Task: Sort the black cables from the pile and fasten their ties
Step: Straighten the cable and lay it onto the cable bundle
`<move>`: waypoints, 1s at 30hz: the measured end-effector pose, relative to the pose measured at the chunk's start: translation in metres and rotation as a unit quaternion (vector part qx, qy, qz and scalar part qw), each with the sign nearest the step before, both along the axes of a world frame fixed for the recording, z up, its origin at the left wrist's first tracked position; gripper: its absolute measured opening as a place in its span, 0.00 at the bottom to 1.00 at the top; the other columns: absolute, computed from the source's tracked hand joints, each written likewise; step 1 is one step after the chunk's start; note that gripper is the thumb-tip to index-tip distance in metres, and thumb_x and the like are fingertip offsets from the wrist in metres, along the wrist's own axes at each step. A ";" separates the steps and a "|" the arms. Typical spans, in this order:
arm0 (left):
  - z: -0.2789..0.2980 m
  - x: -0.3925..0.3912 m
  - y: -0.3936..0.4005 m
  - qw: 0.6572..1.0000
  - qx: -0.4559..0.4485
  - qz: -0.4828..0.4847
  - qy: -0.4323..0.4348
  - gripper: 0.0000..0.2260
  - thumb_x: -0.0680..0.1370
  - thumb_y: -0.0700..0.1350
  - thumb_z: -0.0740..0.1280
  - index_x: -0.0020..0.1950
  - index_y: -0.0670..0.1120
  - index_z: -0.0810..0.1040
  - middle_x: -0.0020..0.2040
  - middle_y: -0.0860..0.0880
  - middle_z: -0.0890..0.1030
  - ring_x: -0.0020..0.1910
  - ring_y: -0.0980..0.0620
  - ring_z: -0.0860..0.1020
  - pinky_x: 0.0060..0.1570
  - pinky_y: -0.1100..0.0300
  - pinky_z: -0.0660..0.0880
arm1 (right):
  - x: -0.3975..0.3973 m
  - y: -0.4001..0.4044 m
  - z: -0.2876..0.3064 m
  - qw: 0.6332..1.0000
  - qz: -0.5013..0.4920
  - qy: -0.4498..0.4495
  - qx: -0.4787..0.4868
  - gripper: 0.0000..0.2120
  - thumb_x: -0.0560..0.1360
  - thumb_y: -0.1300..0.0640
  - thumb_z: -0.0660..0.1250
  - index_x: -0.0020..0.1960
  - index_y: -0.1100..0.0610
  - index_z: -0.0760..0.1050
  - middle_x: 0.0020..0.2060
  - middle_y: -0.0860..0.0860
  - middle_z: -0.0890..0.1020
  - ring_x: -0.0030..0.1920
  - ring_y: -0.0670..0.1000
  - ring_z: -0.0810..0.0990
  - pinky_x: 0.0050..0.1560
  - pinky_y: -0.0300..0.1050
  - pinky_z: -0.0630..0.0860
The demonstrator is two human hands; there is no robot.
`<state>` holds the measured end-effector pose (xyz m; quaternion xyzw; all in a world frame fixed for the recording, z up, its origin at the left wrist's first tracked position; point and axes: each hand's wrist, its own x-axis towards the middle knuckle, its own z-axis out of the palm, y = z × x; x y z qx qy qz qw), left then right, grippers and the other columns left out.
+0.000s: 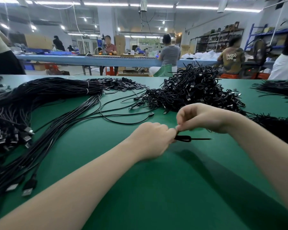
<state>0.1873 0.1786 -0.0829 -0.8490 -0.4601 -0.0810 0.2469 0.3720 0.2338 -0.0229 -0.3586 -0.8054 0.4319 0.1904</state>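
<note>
The table point(156, 188) was plain green. The cables point(45, 97), the pile point(194, 90) and the tie point(188, 139) were black; the plugs point(27, 191) had silver tips. The stools point(110, 70) behind were orange, the far bench point(90, 59) light blue.

1. Pale lettering stands on the back of a seated person's brown shirt point(231, 58), in two short lines; the letters are too blurred to read with certainty.
2. No other text is legible.
</note>
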 end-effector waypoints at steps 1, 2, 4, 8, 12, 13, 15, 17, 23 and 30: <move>0.002 0.001 -0.003 0.999 0.002 -0.041 -0.032 0.11 0.83 0.50 0.54 0.55 0.45 0.71 0.48 0.46 0.78 0.46 0.42 0.76 0.41 0.50 0.69 | 0.007 0.002 -0.002 0.995 0.000 0.030 -0.091 0.11 0.67 0.67 0.72 0.34 0.52 0.77 0.32 0.49 0.80 0.33 0.45 0.78 0.35 0.37 0.72; 0.003 0.003 -0.005 0.994 -0.002 -0.076 -0.072 0.10 0.83 0.49 0.55 0.52 0.44 0.71 0.45 0.46 0.77 0.44 0.42 0.76 0.40 0.49 0.70 | 0.012 0.004 -0.006 0.982 0.002 0.072 -0.177 0.10 0.67 0.66 0.70 0.33 0.52 0.77 0.31 0.50 0.79 0.32 0.46 0.78 0.34 0.38 0.73; 0.001 0.006 -0.009 0.978 -0.032 -0.118 -0.169 0.09 0.82 0.47 0.56 0.46 0.44 0.70 0.40 0.47 0.74 0.39 0.43 0.73 0.39 0.48 0.70 | 0.014 0.006 -0.018 0.949 0.009 0.144 -0.281 0.11 0.68 0.66 0.68 0.33 0.52 0.78 0.29 0.49 0.78 0.30 0.46 0.78 0.30 0.37 0.73; -0.004 0.004 -0.008 0.914 -0.095 -0.102 -0.382 0.13 0.81 0.50 0.53 0.43 0.42 0.67 0.34 0.51 0.69 0.34 0.48 0.68 0.36 0.51 0.65 | -0.008 0.002 -0.031 0.927 -0.032 0.221 -0.300 0.10 0.60 0.62 0.72 0.33 0.47 0.80 0.31 0.44 0.80 0.28 0.43 0.75 0.27 0.35 0.63; -0.008 0.004 0.003 0.817 -0.109 -0.006 -0.566 0.10 0.84 0.46 0.55 0.49 0.42 0.70 0.33 0.53 0.70 0.31 0.56 0.68 0.36 0.56 0.63 | -0.047 -0.002 -0.045 0.899 -0.166 0.308 -0.264 0.09 0.68 0.62 0.71 0.42 0.48 0.80 0.31 0.42 0.81 0.25 0.41 0.70 0.22 0.32 0.60; -0.009 0.005 0.006 0.794 -0.121 0.018 -0.596 0.08 0.84 0.47 0.55 0.52 0.44 0.69 0.35 0.54 0.71 0.33 0.57 0.68 0.38 0.57 0.63 | -0.054 -0.004 -0.049 0.886 -0.198 0.327 -0.262 0.09 0.71 0.62 0.71 0.46 0.49 0.78 0.32 0.44 0.81 0.25 0.42 0.70 0.22 0.32 0.62; -0.012 0.004 0.012 0.757 -0.154 0.043 -0.634 0.05 0.84 0.48 0.54 0.56 0.48 0.66 0.37 0.54 0.71 0.35 0.57 0.69 0.40 0.57 0.64 | -0.060 -0.008 -0.055 0.864 -0.236 0.363 -0.257 0.12 0.71 0.64 0.72 0.51 0.52 0.78 0.35 0.47 0.82 0.25 0.43 0.72 0.24 0.33 0.68; -0.014 0.003 0.015 0.748 -0.166 0.036 -0.641 0.05 0.84 0.48 0.54 0.53 0.51 0.68 0.36 0.55 0.71 0.35 0.57 0.69 0.42 0.56 0.65 | -0.059 -0.011 -0.058 0.858 -0.241 0.381 -0.246 0.12 0.70 0.64 0.72 0.52 0.54 0.79 0.35 0.49 0.83 0.26 0.43 0.74 0.26 0.33 0.71; -0.015 -0.003 0.019 0.702 -0.184 0.043 -0.687 0.10 0.84 0.49 0.53 0.46 0.48 0.68 0.35 0.51 0.67 0.34 0.51 0.65 0.43 0.51 0.64 | -0.059 -0.014 -0.064 0.894 -0.211 0.352 -0.181 0.05 0.73 0.64 0.71 0.43 0.55 0.82 0.32 0.48 0.83 0.28 0.44 0.76 0.31 0.34 0.73; -0.017 -0.002 0.021 0.704 -0.184 0.046 -0.685 0.09 0.83 0.50 0.54 0.44 0.52 0.67 0.36 0.53 0.69 0.36 0.52 0.66 0.45 0.53 0.66 | -0.061 -0.015 -0.067 0.905 -0.232 0.331 -0.129 0.02 0.72 0.60 0.73 0.41 0.57 0.82 0.32 0.49 0.82 0.29 0.45 0.77 0.31 0.36 0.73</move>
